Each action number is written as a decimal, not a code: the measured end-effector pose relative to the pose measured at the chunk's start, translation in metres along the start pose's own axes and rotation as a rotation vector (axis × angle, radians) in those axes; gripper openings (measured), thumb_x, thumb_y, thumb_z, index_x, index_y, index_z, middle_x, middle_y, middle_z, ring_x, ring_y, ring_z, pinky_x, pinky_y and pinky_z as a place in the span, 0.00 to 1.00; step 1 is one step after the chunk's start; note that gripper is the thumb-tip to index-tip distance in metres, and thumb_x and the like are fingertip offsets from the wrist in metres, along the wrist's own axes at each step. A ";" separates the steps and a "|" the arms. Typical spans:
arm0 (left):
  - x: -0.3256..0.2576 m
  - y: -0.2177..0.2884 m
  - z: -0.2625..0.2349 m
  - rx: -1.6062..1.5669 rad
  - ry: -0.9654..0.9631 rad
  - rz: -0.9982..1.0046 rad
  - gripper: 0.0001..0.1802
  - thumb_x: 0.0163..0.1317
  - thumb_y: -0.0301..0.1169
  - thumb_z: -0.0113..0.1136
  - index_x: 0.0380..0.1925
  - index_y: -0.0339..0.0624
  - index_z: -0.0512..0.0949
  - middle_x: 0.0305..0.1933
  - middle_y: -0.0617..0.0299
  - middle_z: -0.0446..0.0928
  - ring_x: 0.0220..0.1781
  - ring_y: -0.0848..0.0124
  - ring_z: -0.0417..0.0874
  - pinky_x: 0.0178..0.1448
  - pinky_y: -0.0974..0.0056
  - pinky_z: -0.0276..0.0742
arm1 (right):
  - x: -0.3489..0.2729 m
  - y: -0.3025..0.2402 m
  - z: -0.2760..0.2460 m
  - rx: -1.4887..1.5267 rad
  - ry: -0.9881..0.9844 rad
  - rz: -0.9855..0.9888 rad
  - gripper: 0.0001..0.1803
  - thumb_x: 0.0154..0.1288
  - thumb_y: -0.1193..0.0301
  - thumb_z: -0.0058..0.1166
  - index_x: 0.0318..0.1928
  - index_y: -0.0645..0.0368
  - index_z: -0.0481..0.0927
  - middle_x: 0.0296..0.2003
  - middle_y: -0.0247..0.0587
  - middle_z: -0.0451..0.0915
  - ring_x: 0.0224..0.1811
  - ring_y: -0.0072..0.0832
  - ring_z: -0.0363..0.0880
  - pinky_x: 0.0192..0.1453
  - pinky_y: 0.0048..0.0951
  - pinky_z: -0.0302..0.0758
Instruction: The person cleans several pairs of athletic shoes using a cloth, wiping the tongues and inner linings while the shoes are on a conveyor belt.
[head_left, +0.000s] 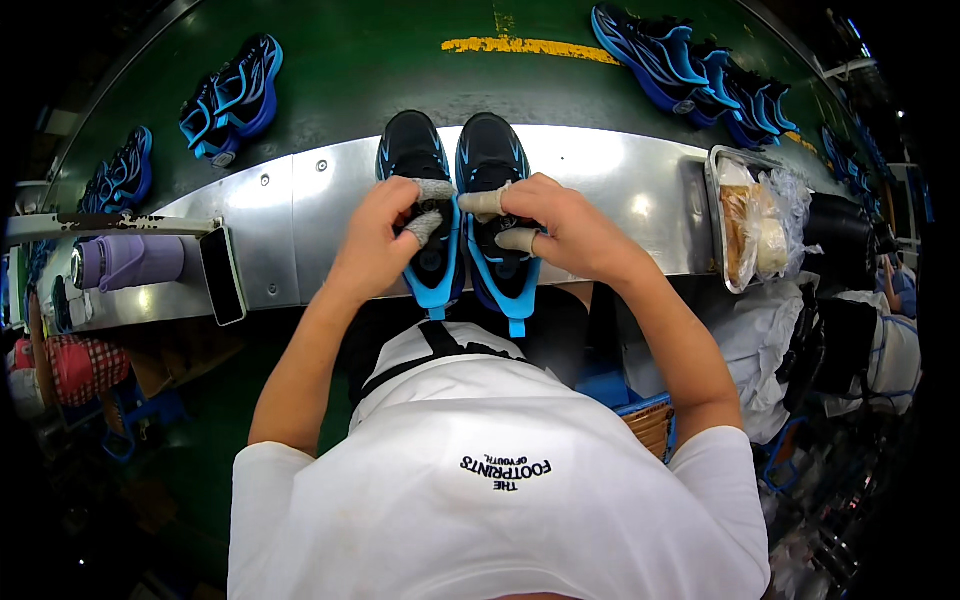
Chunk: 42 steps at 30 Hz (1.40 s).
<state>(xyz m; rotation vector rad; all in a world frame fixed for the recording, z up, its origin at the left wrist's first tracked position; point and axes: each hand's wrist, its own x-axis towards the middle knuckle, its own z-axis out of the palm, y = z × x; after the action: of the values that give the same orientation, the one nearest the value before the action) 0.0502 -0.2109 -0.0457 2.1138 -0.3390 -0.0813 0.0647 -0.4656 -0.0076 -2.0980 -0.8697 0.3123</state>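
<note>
Two black sneakers with bright blue lining and heel loops stand side by side on the metal ledge, toes pointing away from me. My left hand [372,238] grips the left sneaker [411,140] at its lacing and tongue, with grey fabric covers on thumb and index finger. On the right sneaker [490,142], my right hand [582,230] has its thumb and index finger, in beige covers, bent onto the lacing and tongue area. The fingertips partly hide both tongues. The heels jut over the ledge's near edge.
Beyond the metal ledge [600,165], a green surface [380,60] carries more sneakers [235,100] at left and a row of sneakers [665,65] at right. A phone [222,275] and purple bottle [135,262] lie left; a metal tray [718,205] with plastic-wrapped items stands right.
</note>
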 end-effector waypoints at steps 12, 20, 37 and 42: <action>0.001 0.011 -0.003 -0.099 -0.083 -0.007 0.17 0.55 0.21 0.63 0.47 0.36 0.80 0.42 0.61 0.73 0.39 0.69 0.73 0.45 0.67 0.71 | -0.005 0.010 0.008 -0.062 0.083 -0.034 0.27 0.56 0.72 0.67 0.58 0.49 0.81 0.39 0.37 0.81 0.45 0.37 0.74 0.53 0.35 0.73; -0.042 0.065 0.044 -0.928 -0.398 -0.642 0.18 0.74 0.29 0.50 0.60 0.31 0.70 0.53 0.54 0.76 0.44 0.67 0.83 0.43 0.65 0.85 | -0.008 0.009 -0.004 0.073 0.047 0.074 0.25 0.57 0.74 0.64 0.58 0.49 0.81 0.41 0.38 0.82 0.46 0.37 0.75 0.55 0.35 0.73; -0.020 0.064 0.087 -1.365 -0.135 -0.742 0.17 0.73 0.25 0.48 0.59 0.32 0.69 0.59 0.52 0.74 0.62 0.58 0.79 0.49 0.65 0.86 | -0.020 0.017 0.009 -0.063 0.306 0.207 0.30 0.55 0.74 0.64 0.61 0.50 0.79 0.41 0.40 0.82 0.46 0.36 0.77 0.53 0.34 0.75; -0.019 0.069 0.085 -1.301 -0.230 -0.747 0.16 0.73 0.25 0.47 0.58 0.32 0.68 0.59 0.52 0.73 0.63 0.57 0.78 0.48 0.64 0.88 | -0.020 0.013 -0.013 0.172 0.106 0.158 0.27 0.56 0.75 0.63 0.59 0.49 0.81 0.45 0.37 0.84 0.44 0.33 0.76 0.55 0.33 0.74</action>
<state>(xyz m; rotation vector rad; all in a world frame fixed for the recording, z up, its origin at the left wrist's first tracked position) 0.0016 -0.3105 -0.0349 0.8258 0.3436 -0.7596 0.0623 -0.4926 -0.0107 -2.0069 -0.5948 0.3429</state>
